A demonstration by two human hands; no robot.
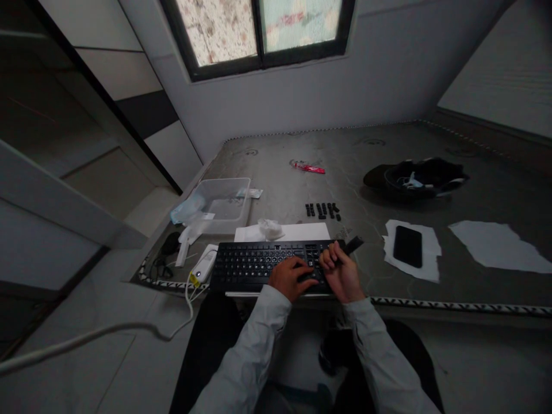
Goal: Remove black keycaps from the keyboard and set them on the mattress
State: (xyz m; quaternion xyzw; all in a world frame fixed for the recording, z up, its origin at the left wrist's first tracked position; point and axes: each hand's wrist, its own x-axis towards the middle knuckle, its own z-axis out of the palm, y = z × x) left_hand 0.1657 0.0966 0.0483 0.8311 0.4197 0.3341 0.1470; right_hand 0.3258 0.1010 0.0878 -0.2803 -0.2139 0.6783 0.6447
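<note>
A black keyboard [254, 263] lies at the near edge of a grey mattress-like surface [474, 190]. My left hand [290, 277] rests on the keyboard's right part, fingers curled down onto the keys. My right hand [340, 270] is closed round a thin black tool [352, 245] that sticks up and to the right, over the keyboard's right end. A row of loose black keycaps [322, 210] lies further back.
A clear plastic tub [224, 202] and white paper [297, 232] with a crumpled wad sit behind the keyboard. A black phone [407, 246] lies on paper at the right, a dark cap [416, 178] beyond. A red packet [309, 168] lies far back. A white cable [107, 332] runs left.
</note>
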